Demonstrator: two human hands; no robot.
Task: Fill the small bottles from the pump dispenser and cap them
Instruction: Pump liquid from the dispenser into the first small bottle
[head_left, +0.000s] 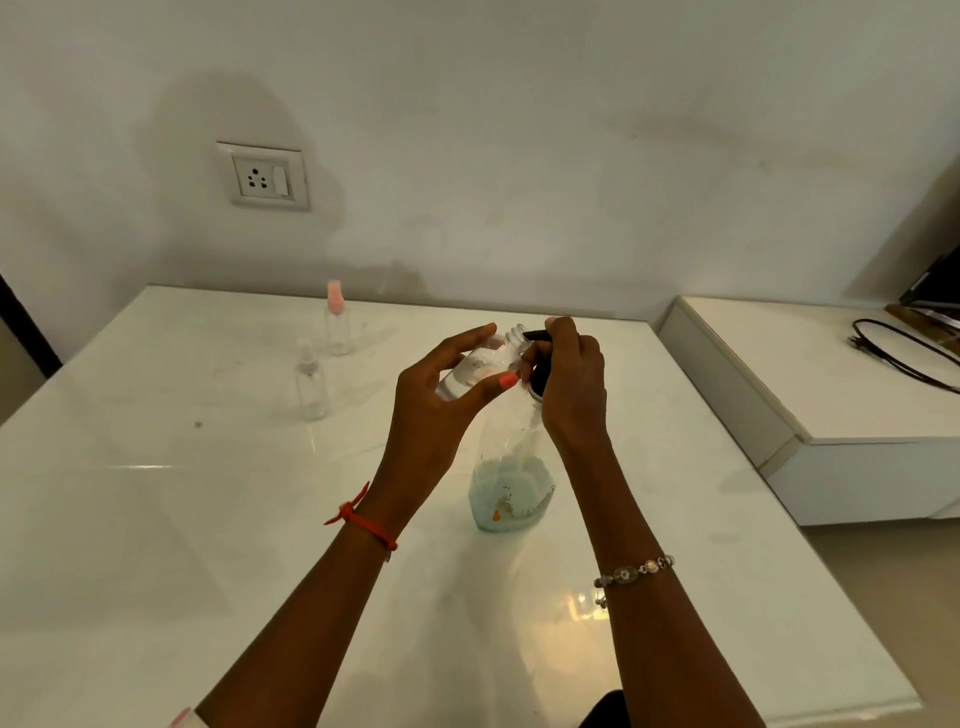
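My left hand (441, 384) holds a small clear bottle (480, 366) tilted, its open threaded neck pointing right at the black nozzle of the pump dispenser. The dispenser (511, 478) is a tall clear bottle standing on the white table (156, 545), with pale blue liquid in its lower part. My right hand (569, 384) is wrapped over its black pump head, hiding most of it. Two more small clear bottles stand at the back left: one with a pink spray cap (337, 322), one with a clear cap (310, 382).
A lower white cabinet (831, 395) stands to the right of the table, with a black cable (904, 353) on it. A wall socket (265, 176) sits above the table's far edge. The wall runs right behind the table.
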